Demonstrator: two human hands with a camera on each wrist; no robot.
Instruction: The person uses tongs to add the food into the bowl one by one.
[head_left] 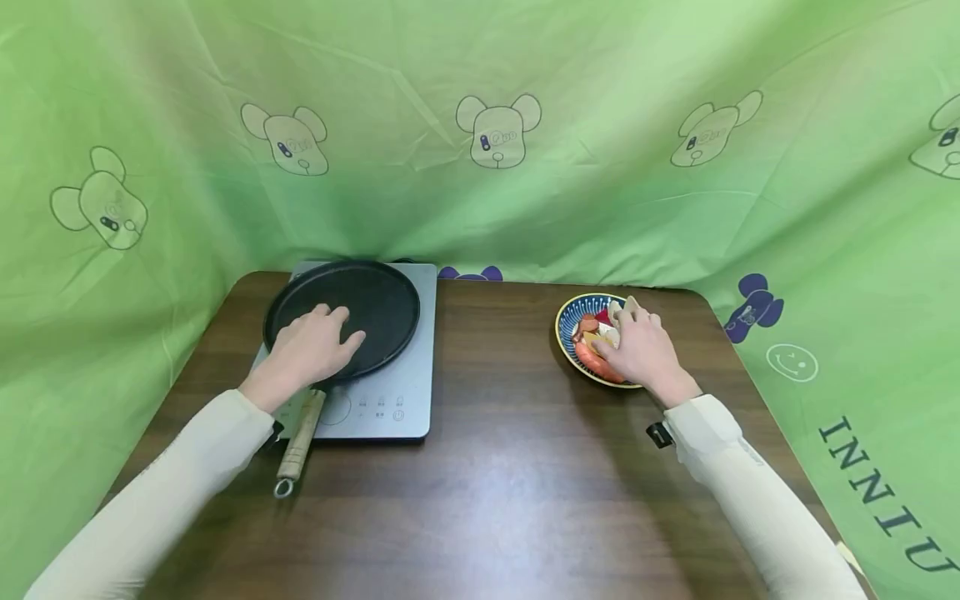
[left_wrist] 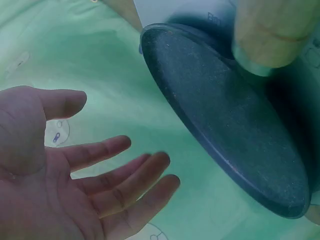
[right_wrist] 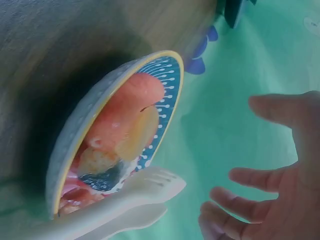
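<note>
My left hand (head_left: 313,343) hovers over a black round frying pan (head_left: 382,312), fingers loosely spread and holding nothing. The pan's wooden handle (head_left: 303,433) points toward me. Across the table my right hand (head_left: 637,350) is above a blue patterned bowl (head_left: 567,321), partly covering it in the head view. Its relaxed fingers (right_wrist: 255,180) stand apart from the bowl in the right wrist view. In the bowl lie a pinkish sausage (right_wrist: 125,107), a yellow slice (right_wrist: 139,135) and other food pieces. A pale fork (right_wrist: 150,185) and a pale spoon (right_wrist: 142,220) lean across the rim.
Under the pan is a silver induction cooktop (head_left: 408,392), its touch controls toward the front. Both cooktop and bowl stand on a dark wooden table (head_left: 487,467). A green curtain (head_left: 585,208) with cartoon bear heads hangs behind and at both sides.
</note>
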